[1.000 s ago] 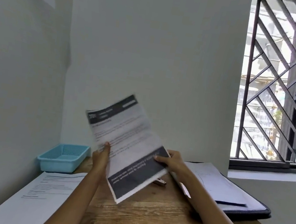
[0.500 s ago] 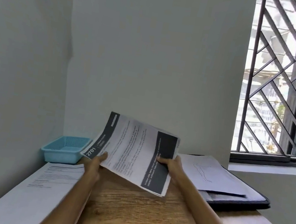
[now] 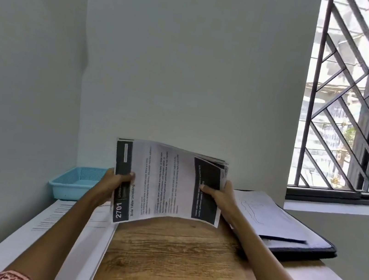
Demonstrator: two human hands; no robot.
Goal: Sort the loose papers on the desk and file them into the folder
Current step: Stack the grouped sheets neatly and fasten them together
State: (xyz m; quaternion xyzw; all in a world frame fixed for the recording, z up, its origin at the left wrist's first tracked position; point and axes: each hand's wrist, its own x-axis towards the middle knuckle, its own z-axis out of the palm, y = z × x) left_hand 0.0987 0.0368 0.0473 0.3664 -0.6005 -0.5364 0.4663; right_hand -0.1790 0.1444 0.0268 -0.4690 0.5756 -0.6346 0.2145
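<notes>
Squaring a stack of papers (image 3: 167,183) held clear above the surface (image 3: 175,249), left hand (image 3: 113,183) and right hand (image 3: 219,197) pinching opposite edges; next likely carrying it right into the open folder (image 3: 302,247) beside.

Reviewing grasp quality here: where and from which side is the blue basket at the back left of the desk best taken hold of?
Probably its near long rim, reached from the front. The blue basket sits upright and open-topped against the wall corner, so only the front and right rims look reachable, though the left hand and right hand hold the printed stack.
</notes>
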